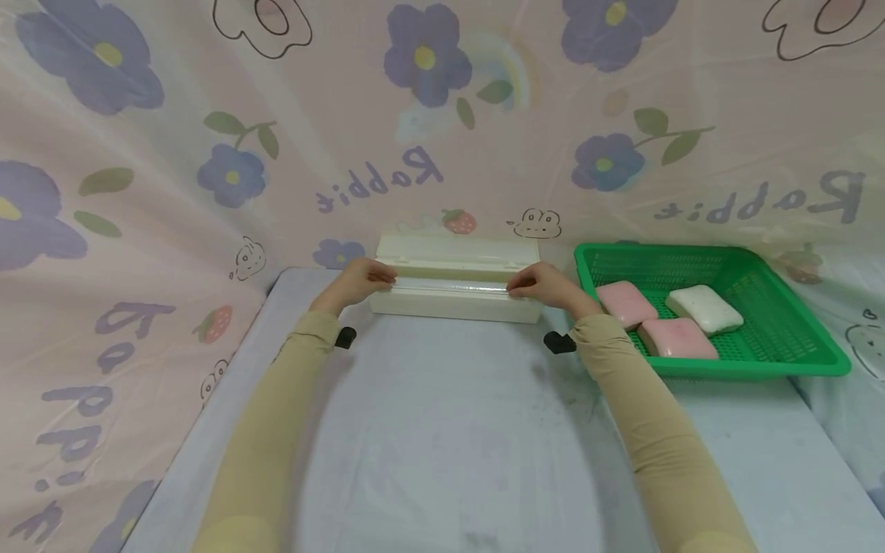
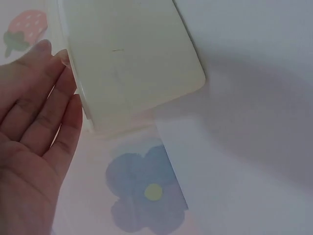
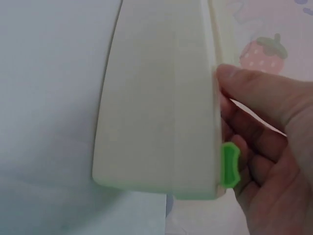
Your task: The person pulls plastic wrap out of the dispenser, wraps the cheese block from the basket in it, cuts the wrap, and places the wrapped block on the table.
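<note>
A cream plastic wrap dispenser stands on the table with its lid raised at the back. A shiny strip of plastic wrap runs along its opening. My left hand pinches the wrap at the left end, fingertips at the dispenser's top edge. At the other end, my right hand pinches it between thumb and bent fingers. Beside the right fingers, a small green slider sits on the dispenser's edge. The film between the fingertips is hidden in both wrist views.
To the right stands a green basket holding two pink blocks and one white block, soap-like in shape. A pale cloth covers the table. Behind hangs a flowered curtain, close to the raised lid.
</note>
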`<state>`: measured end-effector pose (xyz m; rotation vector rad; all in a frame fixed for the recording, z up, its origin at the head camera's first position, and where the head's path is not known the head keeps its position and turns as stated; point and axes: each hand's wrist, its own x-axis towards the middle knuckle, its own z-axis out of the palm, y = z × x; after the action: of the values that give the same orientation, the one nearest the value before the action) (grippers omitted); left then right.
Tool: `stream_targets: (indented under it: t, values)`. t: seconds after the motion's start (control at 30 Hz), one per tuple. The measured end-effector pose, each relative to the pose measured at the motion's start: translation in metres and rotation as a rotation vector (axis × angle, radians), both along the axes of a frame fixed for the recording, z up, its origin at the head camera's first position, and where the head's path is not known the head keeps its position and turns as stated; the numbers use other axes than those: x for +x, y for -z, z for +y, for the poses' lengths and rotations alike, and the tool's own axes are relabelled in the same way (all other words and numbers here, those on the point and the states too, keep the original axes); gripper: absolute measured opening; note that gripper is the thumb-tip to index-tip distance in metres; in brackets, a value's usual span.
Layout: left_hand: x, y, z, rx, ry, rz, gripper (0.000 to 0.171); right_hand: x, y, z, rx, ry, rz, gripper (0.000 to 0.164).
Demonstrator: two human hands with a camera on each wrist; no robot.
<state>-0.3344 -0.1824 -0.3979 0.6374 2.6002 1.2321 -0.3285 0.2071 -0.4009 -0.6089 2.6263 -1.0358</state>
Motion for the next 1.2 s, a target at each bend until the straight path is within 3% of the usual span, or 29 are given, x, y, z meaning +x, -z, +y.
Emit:
stream_targets:
  t: [0.57,0.8,1.0,1.2]
  values:
    - [-0.007,-0.002,0.006,-0.065,-0.083,0.022,0.022,-0.008,0.002,-0.002,0.045,0.022,0.039,0.016]
    - [-0.008,0.0,0.006,-0.088,-0.106,0.105,0.022,-0.01,0.002,-0.007,0.089,0.05,0.113,0.019]
    - [-0.008,0.001,0.003,-0.068,-0.178,0.183,0.022,-0.012,-0.004,-0.012,0.07,0.068,0.201,0.016]
    - [-0.008,0.0,0.002,-0.039,-0.199,0.191,0.022,-0.011,-0.011,-0.016,0.005,0.055,0.149,0.014]
